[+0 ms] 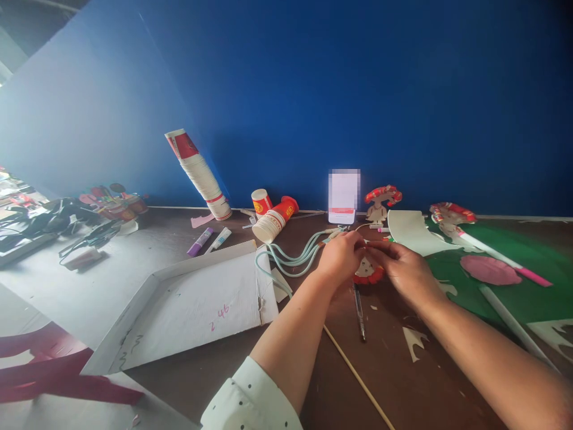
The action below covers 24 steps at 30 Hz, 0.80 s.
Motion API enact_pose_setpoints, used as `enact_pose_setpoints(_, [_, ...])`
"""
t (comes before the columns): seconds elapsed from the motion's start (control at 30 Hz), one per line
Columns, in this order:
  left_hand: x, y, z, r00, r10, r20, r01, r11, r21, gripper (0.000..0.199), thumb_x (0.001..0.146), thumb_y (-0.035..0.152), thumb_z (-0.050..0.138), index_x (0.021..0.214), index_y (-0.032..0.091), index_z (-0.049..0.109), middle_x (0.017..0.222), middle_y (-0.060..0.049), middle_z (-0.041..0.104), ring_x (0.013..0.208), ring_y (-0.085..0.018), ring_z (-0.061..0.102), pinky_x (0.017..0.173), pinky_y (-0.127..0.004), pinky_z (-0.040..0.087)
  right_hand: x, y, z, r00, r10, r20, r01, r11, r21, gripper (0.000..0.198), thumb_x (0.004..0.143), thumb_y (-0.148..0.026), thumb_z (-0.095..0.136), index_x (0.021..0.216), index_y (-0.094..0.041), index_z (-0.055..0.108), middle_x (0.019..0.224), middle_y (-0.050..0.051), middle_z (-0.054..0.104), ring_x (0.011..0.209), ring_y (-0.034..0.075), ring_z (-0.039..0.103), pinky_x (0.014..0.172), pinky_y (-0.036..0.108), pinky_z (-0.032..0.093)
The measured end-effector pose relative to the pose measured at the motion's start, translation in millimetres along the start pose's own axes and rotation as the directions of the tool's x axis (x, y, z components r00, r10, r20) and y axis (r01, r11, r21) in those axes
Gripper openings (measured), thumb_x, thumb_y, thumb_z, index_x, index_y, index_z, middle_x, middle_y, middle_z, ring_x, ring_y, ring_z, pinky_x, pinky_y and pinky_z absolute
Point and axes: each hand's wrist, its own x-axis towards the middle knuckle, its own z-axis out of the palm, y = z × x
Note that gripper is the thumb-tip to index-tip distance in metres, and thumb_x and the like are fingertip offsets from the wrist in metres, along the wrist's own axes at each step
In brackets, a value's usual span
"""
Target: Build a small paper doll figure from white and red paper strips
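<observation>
My left hand (342, 257) and my right hand (403, 269) meet over the brown table, fingers pinched together. Between them is a small white paper cutout (364, 269) with a red fringed edge; its upper part is hidden by my fingers. Just below it lies a clear pen with a dark tip (359, 313). A looped pale blue cable (293, 263) passes close to my left wrist. Beyond my hands a phone with a lit screen (342, 197) leans upright against the blue wall.
To the left lie a white box lid (188, 310), a purple glue stick (200, 242) and a leaning stack of paper cups (201, 176). Red-topped paper figures (382, 200), green paper (496, 298) and a pink oval (490, 270) are at right. A thin wooden stick (356, 376) lies in front.
</observation>
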Motion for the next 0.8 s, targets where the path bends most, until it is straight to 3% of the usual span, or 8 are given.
enact_pose_setpoints(0.37, [-1.2, -1.6, 2.1, 0.999, 0.035, 0.028, -0.035, 0.999, 0.001, 0.011, 0.087, 0.023, 0.061, 0.094, 0.022, 0.069, 0.101, -0.004, 0.068, 0.094, -0.02, 0.062, 0.085, -0.028, 0.05, 4.2, 5.5, -1.8, 1.0, 0.0, -0.025, 0.0, 1.0, -0.008, 0.026, 0.071, -0.037, 0.074, 0.092, -0.023, 0.079, 0.089, 0.004, 0.08, 0.087, 0.026, 0.072, 0.081, 0.036, 0.053])
enact_pose_setpoints(0.67, [-0.9, -0.1, 1.4, 1.0, 0.028, 0.005, -0.028, 1.0, 0.007, 0.011, 0.088, 0.021, 0.062, 0.095, 0.021, 0.07, 0.102, -0.005, 0.07, 0.098, -0.021, 0.063, 0.087, -0.029, 0.05, 6.0, 11.0, 0.1, 1.0, -0.012, -0.022, 0.013, 0.999, 0.049, 0.036, 0.073, -0.046, 0.076, 0.101, -0.024, 0.078, 0.103, 0.005, 0.08, 0.101, 0.028, 0.071, 0.091, 0.039, 0.052])
enact_pose_setpoints(0.8, [0.2, -1.5, 1.0, 0.998, 0.049, -0.025, -0.048, 0.999, 0.014, 0.012, 0.089, 0.019, 0.061, 0.097, 0.019, 0.07, 0.103, -0.007, 0.07, 0.096, -0.021, 0.064, 0.087, -0.029, 0.05, 5.3, 8.1, 2.7, 0.999, 0.033, -0.026, -0.028, 0.987, 0.155, 0.036, 0.072, -0.039, 0.076, 0.104, -0.023, 0.076, 0.103, 0.005, 0.08, 0.099, 0.027, 0.072, 0.085, 0.037, 0.056])
